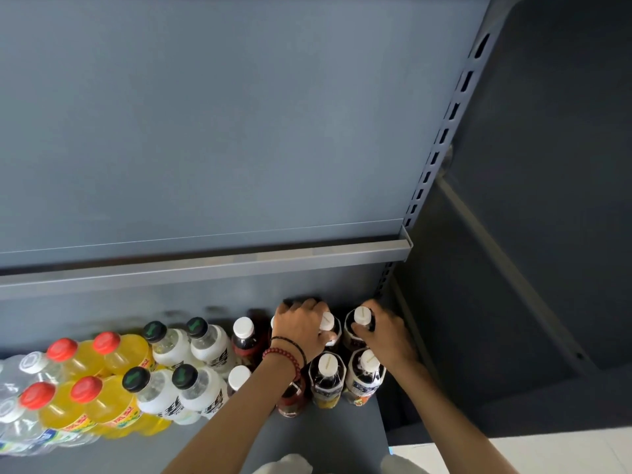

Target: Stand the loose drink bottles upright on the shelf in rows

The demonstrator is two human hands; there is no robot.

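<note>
Upright drink bottles stand in two rows on a grey shelf [318, 436]. My left hand [301, 328], with bead bracelets at the wrist, is closed around a dark white-capped bottle [327, 321] in the back row. My right hand [384, 331] grips the neighbouring dark white-capped bottle [361, 318] at the shelf's right end. In front of them stand two more dark bottles with white caps [326, 374] [366, 372]. To the left are dark red-labelled bottles [243, 336], white bottles with black caps [164, 347], yellow bottles with red caps [82, 357] and clear water bottles [20, 388].
An upper shelf edge [239, 261] runs across just above the bottles. A slotted upright post [441, 138] bounds the shelf at the right, with a dark side panel [530, 234] beyond. Bare shelf surface lies in front of the rows. White floor [547, 453] shows at lower right.
</note>
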